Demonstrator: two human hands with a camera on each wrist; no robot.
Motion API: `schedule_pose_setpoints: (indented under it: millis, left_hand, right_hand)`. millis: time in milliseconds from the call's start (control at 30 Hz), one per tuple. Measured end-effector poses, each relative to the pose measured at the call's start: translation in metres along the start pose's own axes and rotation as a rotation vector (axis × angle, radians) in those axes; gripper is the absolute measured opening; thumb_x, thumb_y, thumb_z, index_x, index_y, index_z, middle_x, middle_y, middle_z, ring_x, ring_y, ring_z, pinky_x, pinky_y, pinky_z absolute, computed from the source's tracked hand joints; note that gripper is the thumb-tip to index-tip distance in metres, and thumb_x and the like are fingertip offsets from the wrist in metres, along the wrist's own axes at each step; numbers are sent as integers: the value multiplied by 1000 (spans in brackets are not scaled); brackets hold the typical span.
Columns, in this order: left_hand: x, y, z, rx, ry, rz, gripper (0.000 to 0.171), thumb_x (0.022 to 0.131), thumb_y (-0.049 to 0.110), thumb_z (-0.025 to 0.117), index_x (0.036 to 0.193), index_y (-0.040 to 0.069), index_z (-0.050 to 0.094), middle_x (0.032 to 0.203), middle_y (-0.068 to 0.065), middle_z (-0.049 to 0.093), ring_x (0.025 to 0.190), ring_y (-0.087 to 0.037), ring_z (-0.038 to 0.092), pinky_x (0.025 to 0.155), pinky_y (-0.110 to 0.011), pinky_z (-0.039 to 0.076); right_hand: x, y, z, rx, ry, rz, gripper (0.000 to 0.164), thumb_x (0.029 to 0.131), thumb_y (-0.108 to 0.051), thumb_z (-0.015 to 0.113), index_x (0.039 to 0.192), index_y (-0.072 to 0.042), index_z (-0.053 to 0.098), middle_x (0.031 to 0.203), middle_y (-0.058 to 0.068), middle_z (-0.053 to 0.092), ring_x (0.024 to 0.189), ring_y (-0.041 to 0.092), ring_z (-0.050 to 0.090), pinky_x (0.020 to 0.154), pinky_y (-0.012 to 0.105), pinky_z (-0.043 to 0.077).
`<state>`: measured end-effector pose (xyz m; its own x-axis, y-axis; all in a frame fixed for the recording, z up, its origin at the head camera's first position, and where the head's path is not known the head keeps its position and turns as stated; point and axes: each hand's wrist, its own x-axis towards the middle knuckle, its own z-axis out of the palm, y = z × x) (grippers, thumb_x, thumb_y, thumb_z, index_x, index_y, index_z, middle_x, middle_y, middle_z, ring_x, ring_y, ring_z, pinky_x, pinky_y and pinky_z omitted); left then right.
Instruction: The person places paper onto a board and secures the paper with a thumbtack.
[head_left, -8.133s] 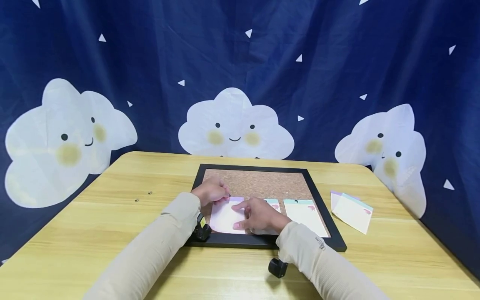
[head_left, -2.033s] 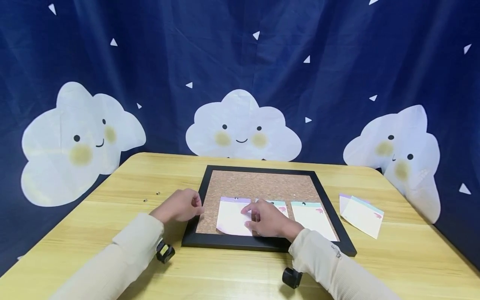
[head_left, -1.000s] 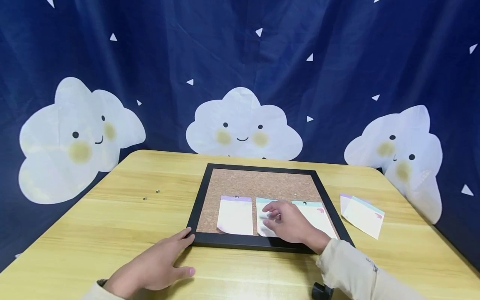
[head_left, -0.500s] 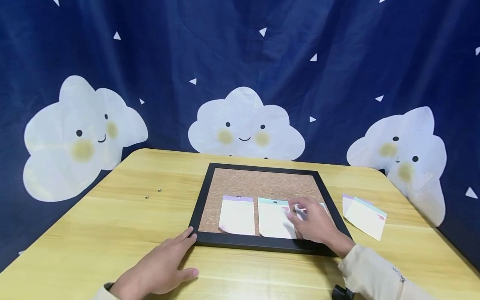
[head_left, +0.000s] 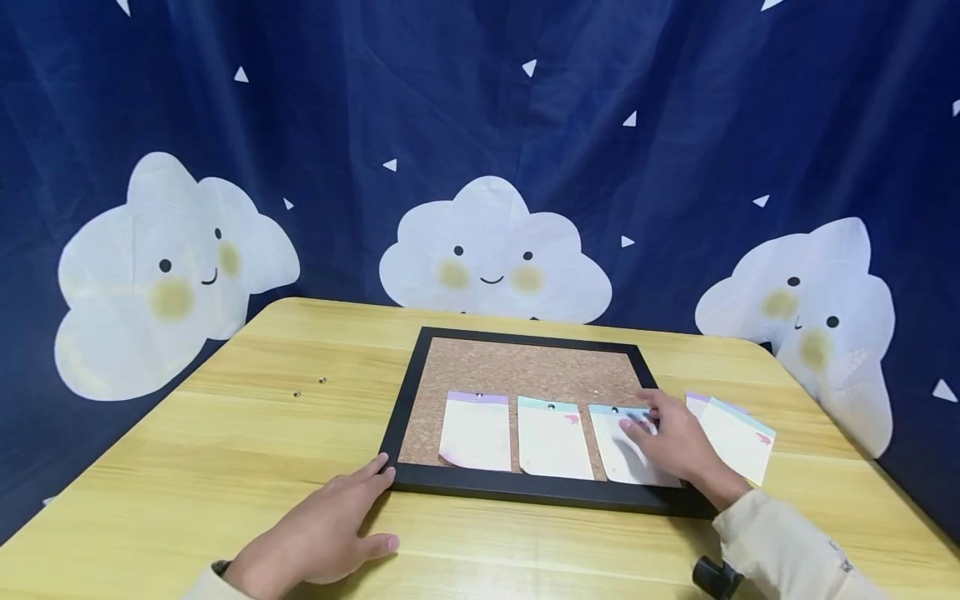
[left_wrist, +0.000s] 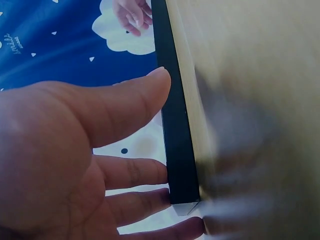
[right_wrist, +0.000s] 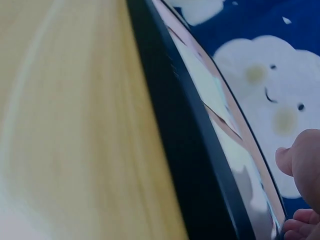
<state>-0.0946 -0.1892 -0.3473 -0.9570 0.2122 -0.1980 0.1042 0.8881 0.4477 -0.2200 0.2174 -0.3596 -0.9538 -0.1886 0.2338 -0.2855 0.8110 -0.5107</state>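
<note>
A black-framed cork board (head_left: 525,367) lies flat on the wooden table. Three note sheets are fastened in a row on its lower half by small dark pins: a purple-topped sheet (head_left: 475,433) at left, a teal-topped sheet (head_left: 553,442) in the middle and another teal-topped sheet (head_left: 618,450) at right. My left hand (head_left: 318,525), fingers spread, touches the frame's near left corner, which the left wrist view shows at the fingertips. Over the right sheet and the frame's right side hovers my right hand (head_left: 678,437), fingers loosely bent, holding nothing visible.
Two loose note sheets (head_left: 738,437) overlap on the table right of the board, partly hidden by the right hand. Two small metallic pins (head_left: 297,393) lie to the left. A dark blue curtain (head_left: 480,100) with printed clouds hangs behind the table.
The left hand has left the purple-topped sheet, now pinned, and come down to the frame's near left corner. My right hand has moved rightward across the sheets, uncovering the middle one.
</note>
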Motion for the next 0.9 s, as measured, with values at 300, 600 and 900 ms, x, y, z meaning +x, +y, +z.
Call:
schedule_pose_setpoints:
  millis: [300,600,900]
  left_hand:
    - [0,-1,-1,-19,-2,-3,77,80,40,78,141,3,49,154,-15,32,133,-43,37,106,-60,32]
    - [-1,-2,-1,-36,10,15,76,81,40,78,140,3,49,154,-15,33,133,-43,38,105,-60,32]
    - [0,-4,-1,-46,14,26,74,81,39,77,140,2,50,153,-15,34,133,-43,38,105,-60,32]
  right_hand:
    - [5,35,-15,-64,-12,173,62,96,-32,60,133,13,42,123,42,46,110,52,48,87,60,43]
    - [0,64,-27,-77,19,255,57,96,-31,57,126,16,47,121,45,45,110,56,47,89,62,41]
    - [-2,80,-41,-176,24,391,72,91,-45,57,126,16,44,113,44,45,97,57,40,76,57,37]
